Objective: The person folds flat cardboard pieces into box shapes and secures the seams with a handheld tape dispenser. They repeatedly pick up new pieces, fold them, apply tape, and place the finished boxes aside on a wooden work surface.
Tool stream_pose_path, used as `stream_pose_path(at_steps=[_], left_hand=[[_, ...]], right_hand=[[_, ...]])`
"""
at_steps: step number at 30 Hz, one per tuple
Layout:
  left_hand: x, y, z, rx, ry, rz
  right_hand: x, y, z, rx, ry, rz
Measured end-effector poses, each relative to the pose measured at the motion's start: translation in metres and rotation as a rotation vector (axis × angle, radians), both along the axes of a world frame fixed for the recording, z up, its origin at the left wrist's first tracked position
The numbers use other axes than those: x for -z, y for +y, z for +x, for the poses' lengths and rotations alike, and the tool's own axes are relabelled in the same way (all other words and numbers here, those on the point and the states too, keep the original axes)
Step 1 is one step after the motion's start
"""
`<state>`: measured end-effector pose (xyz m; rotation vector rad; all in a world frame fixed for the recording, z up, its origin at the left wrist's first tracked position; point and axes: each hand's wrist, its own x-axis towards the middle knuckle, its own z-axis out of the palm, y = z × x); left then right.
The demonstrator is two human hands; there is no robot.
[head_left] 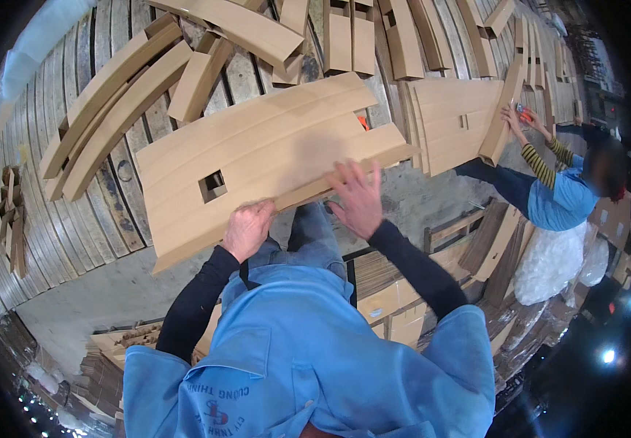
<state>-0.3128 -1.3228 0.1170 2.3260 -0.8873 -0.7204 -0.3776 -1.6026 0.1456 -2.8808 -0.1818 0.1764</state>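
1. Left side of the frame: curved cardboard pieces (pixel 127 117) lie on the slatted table (pixel 104 219);
2. Just below centre: the left hand (pixel 249 228), its fingers curled tight, grips the near edge of the cardboard sheet (pixel 271 146);
3. Middle of the frame: this sheet lies slantwise over the slats, a square opening cut towards its left end;
4. Right of centre: the right hand (pixel 357 201), its fingers spread wide, rests on that same edge, grasping nothing;
5. Upper right: a co-worker (pixel 567 193) holds a red tool (pixel 522 112).
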Motion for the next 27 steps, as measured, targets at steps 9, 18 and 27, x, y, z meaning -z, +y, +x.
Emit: stream_pose_path(at_steps=[9, 18, 27], left_hand=[[0.053, 0.006, 0.042, -0.056, 0.118, -0.042], [0.088, 0.012, 0.082, -0.032, 0.541, 0.070], [0.200, 0.031, 0.133, -0.071, 0.823, 0.093]], right_hand=[[0.073, -0.008, 0.128, -0.697, 0.465, -0.024], [0.177, -0.008, 0.185, -0.861, 0.984, 0.428], [0.228, 0.005, 0.253, -0.764, 1.073, 0.078]])
